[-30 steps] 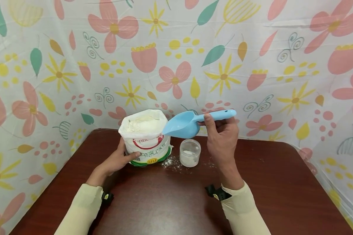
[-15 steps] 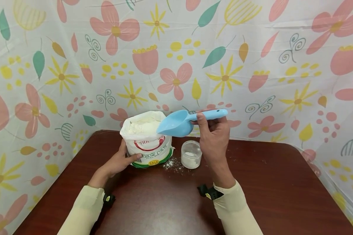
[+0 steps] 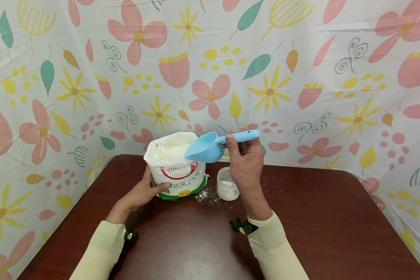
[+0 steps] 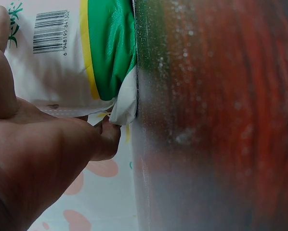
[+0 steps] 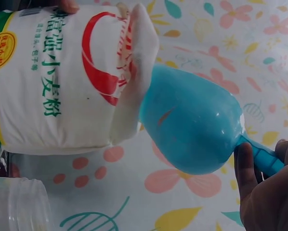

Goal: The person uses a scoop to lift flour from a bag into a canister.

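A white flour bag (image 3: 178, 171) with a green base stands open on the table, full of white flour (image 3: 169, 149). My left hand (image 3: 141, 193) grips its left side, thumb across the front and fingers behind; the left wrist view shows the hand at the bag's lower corner (image 4: 62, 159). With my right hand (image 3: 246, 165) I hold a light blue scoop (image 3: 206, 147) by its handle. The scoop's tip overlaps the bag's right rim. In the right wrist view, the underside of the scoop (image 5: 192, 120) faces the camera beside the folded rim.
A clear plastic jar (image 3: 227, 190) with some white powder stands right of the bag, partly behind my right hand. Spilled flour (image 3: 207, 196) dusts the brown table (image 3: 182, 249) between them. A flower-patterned curtain (image 3: 210, 58) hangs behind the table.
My right hand has moved left with the scoop, bringing its tip from beside the bag to over the bag's right rim. The left hand keeps its grip on the bag.
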`<state>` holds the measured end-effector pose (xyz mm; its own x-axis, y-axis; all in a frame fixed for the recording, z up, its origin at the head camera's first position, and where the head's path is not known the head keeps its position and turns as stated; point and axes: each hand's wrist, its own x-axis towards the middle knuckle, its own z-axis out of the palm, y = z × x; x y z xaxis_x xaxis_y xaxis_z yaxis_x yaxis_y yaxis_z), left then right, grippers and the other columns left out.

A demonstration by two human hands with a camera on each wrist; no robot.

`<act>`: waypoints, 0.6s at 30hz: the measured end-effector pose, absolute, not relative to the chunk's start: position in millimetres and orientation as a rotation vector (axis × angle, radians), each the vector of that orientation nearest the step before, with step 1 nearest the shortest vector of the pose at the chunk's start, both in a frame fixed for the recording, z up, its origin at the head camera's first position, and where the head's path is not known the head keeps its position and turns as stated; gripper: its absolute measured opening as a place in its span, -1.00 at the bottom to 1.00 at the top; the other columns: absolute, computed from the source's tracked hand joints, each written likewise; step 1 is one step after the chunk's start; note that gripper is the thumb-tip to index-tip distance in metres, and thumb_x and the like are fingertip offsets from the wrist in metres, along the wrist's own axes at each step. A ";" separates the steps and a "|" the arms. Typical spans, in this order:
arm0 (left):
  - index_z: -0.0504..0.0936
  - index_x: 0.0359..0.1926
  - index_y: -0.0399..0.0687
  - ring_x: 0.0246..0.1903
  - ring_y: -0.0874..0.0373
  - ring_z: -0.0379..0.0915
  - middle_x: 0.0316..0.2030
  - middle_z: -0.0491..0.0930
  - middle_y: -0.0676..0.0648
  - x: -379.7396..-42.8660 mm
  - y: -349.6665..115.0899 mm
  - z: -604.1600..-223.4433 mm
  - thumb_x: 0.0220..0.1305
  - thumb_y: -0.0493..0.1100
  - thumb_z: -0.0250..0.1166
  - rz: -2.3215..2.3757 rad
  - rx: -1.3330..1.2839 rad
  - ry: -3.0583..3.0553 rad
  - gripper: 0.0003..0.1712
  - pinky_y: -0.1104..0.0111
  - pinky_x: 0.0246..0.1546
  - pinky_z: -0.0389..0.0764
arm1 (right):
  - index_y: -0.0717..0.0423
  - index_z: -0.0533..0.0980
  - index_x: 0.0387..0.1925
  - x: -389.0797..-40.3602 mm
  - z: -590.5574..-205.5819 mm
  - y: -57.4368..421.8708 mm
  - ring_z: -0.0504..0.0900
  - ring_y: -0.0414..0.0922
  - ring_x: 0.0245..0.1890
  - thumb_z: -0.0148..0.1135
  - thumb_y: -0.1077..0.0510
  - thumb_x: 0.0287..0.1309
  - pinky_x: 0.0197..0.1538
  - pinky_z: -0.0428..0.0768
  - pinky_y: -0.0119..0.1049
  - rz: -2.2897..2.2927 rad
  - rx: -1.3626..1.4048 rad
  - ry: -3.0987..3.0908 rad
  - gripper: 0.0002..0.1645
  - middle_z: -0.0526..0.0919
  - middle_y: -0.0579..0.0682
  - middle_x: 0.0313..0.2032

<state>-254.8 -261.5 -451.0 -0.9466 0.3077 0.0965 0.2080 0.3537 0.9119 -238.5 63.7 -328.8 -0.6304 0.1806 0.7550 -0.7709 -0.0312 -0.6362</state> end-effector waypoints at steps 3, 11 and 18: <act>-0.35 0.63 0.42 0.58 -0.17 -0.12 0.56 -0.01 -0.08 -254.7 -261.9 -451.3 0.48 0.00 0.40 1.672 0.478 2.508 0.15 -0.34 0.45 0.11 | 0.47 0.47 0.04 -239.2 -330.6 61.6 0.78 -0.06 -0.22 0.30 0.31 0.46 0.00 0.74 -0.16 1.741 0.646 -1.570 -0.71 0.68 0.21 -0.16; -0.37 0.63 0.49 0.59 -0.14 -0.18 0.58 -0.07 -0.05 -255.2 -262.6 -452.1 0.47 0.00 0.41 1.683 0.472 2.504 0.18 -0.34 0.47 0.05 | 0.39 0.50 0.00 -233.7 -328.8 56.1 0.78 -0.02 -0.21 0.34 0.23 0.45 0.00 0.70 -0.27 1.638 0.615 -1.676 -0.71 0.72 0.17 -0.21; -0.35 0.62 0.49 0.57 -0.13 -0.11 0.57 -0.05 -0.03 -255.5 -263.5 -452.1 0.47 0.01 0.41 1.700 0.483 2.491 0.17 -0.32 0.46 0.10 | 0.33 0.56 -0.03 -231.9 -327.7 49.8 0.78 -0.07 -0.22 0.40 0.14 0.42 -0.01 0.70 -0.26 1.517 0.544 -1.769 -0.68 0.72 0.13 -0.25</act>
<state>-255.5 -263.5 -452.1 -0.9462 0.3063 0.1047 0.2091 0.3314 0.9200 -231.9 49.8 -327.7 -0.6435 0.1401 0.7525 -0.7223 0.2141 -0.6576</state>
